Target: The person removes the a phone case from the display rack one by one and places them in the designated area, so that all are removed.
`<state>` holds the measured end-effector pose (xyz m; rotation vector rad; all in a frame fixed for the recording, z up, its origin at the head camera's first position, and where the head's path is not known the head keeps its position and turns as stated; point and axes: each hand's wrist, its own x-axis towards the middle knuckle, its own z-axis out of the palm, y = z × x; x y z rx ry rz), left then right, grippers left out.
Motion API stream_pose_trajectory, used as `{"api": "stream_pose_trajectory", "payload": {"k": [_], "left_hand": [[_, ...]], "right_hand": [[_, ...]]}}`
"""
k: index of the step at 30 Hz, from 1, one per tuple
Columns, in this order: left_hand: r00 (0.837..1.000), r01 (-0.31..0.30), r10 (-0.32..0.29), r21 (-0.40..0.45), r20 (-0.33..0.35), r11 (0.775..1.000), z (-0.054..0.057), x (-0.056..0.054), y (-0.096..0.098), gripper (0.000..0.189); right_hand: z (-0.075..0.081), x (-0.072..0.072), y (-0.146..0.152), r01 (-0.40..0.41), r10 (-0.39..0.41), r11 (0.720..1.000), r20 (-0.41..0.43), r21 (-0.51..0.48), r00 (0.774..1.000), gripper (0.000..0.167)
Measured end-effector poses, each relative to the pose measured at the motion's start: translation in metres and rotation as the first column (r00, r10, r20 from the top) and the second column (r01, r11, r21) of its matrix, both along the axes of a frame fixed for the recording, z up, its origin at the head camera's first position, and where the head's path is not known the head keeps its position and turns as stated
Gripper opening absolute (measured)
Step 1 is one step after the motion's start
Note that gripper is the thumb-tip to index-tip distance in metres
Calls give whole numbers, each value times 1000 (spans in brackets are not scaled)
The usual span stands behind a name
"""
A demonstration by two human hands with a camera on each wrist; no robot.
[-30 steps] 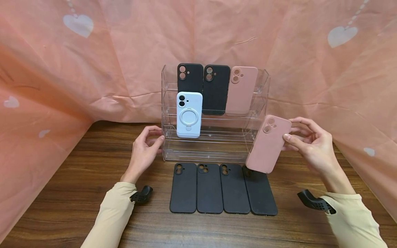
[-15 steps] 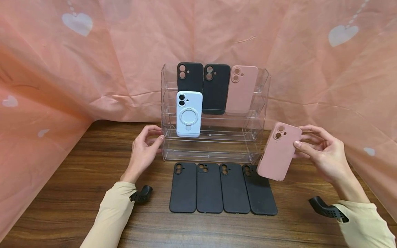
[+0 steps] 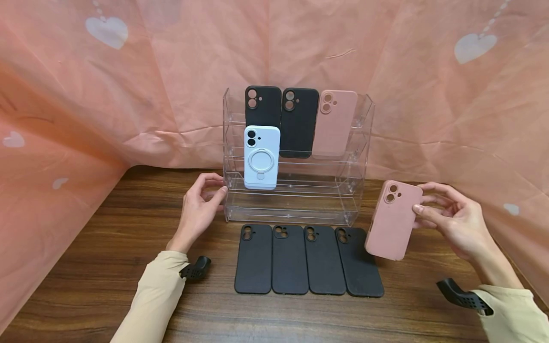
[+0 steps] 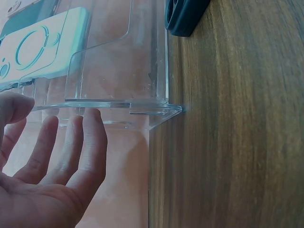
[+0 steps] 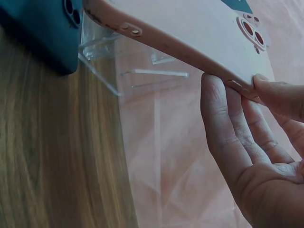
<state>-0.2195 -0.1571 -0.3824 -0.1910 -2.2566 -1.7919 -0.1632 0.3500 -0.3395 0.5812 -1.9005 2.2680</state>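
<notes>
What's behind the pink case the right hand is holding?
In the head view, the pink case partly covers the right edge of the rightmost black case. Wooden table shows beside it. Anything else behind the pink case is hidden.

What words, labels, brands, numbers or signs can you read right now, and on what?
None that I can read in any view.
Pink case in the right hand: no lettering visible.
Light blue case: any marking is too small to read.
Black cases: no lettering visible.
Backdrop: pale heart shapes, no words.
</notes>
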Motion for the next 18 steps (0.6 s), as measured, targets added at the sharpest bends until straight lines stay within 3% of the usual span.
{"api": "stream_pose_trajectory", "payload": {"k": [18], "left_hand": [[1000,-4,4,2,5,1000,0,0,0,25]], "right_hand": [[-19,8,26,1,-22,982,108,189,994,50]]}}
